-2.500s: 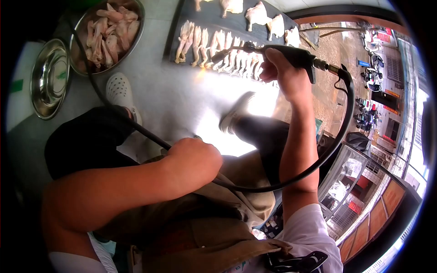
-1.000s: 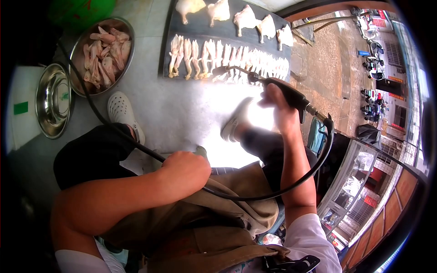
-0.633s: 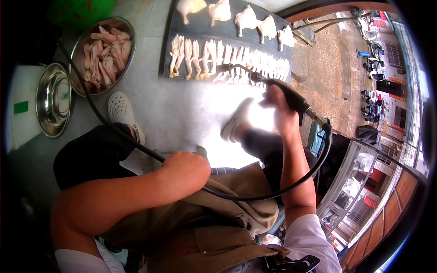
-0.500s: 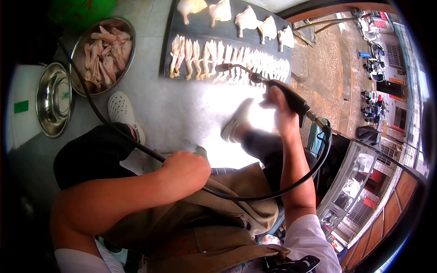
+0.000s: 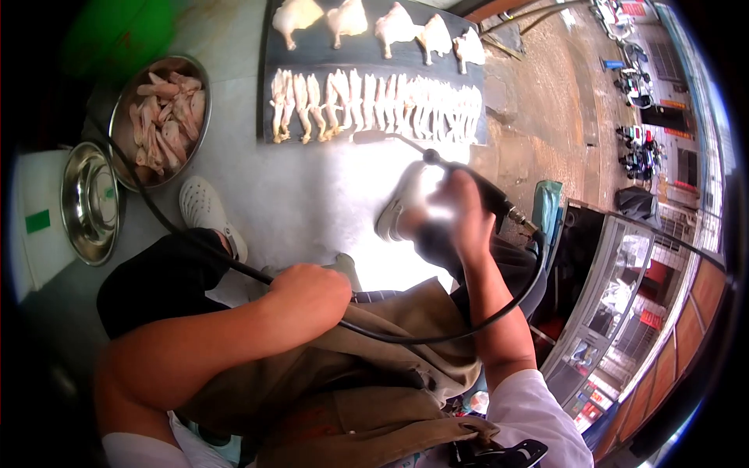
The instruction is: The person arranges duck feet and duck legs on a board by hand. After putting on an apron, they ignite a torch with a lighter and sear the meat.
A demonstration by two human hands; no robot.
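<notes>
My right hand (image 5: 466, 218), blurred, grips the handle of a gas torch (image 5: 488, 193) with a long thin neck. The torch's nozzle points left, just in front of the near edge of a dark board (image 5: 367, 61); I cannot make out a flame. My left hand (image 5: 314, 292) is closed around the torch's black hose (image 5: 406, 339) above my lap. Lying on the board is a row of slender pale poultry pieces (image 5: 380, 101), packed tighter to the right. Behind them are several poultry leg quarters (image 5: 394, 31), spaced apart.
To the left, a steel bowl (image 5: 204, 125) holds several raw poultry pieces (image 5: 168, 117). Beside it sits another steel bowl (image 5: 92, 204) on a white box (image 5: 31, 257). A green object (image 5: 117, 35) stands behind. On the right are wet ground (image 5: 538, 109) and a glass cabinet (image 5: 608, 300).
The torch nozzle has come back from over the front of the row to just off the board's near edge. The whole view has shifted a little. My left hand stays on the hose.
</notes>
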